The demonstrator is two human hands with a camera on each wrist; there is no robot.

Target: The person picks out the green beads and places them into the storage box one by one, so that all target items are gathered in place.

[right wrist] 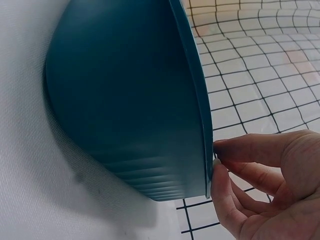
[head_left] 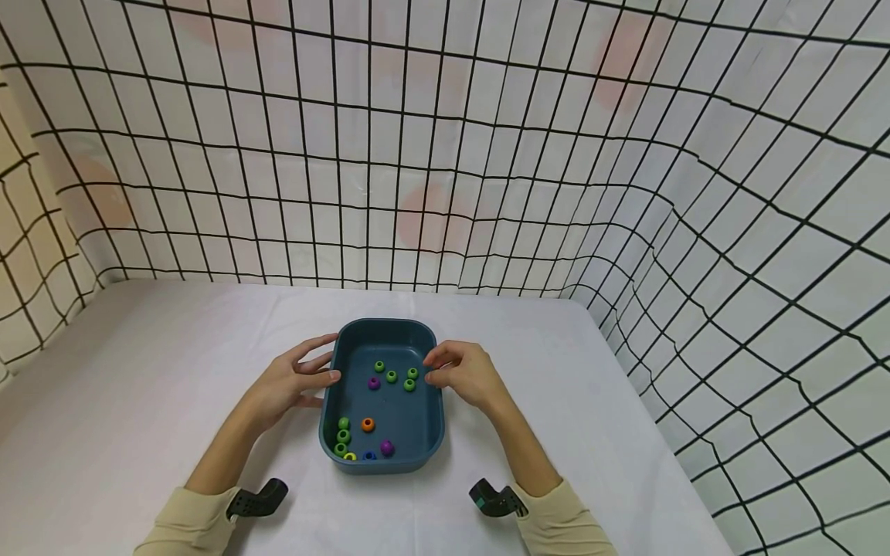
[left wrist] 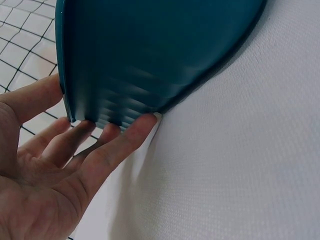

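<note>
A dark blue-green plastic container (head_left: 406, 421) stands on the white cloth with several pony beads in it. My left hand (head_left: 295, 378) holds its left side, the thumb at the rim and the other fingers spread along the outer wall. At the right rim, my right hand (head_left: 462, 374) has its fingers bent and the fingertips close together. In the right wrist view those fingertips (right wrist: 222, 175) meet the rim edge; whether they pinch anything is hidden. Nearest to them lie green beads (head_left: 409, 384). A purple bead (head_left: 374, 383) sits farther left.
Toward the container's near end are an orange bead (head_left: 368, 425), another purple bead (head_left: 386, 448), several green beads (head_left: 344, 436), a yellow bead (head_left: 350, 456) and partly hidden blue ones (head_left: 370, 456). Black netting (head_left: 417, 208) over white sheeting encloses the back and sides of the white-covered table (head_left: 542, 363).
</note>
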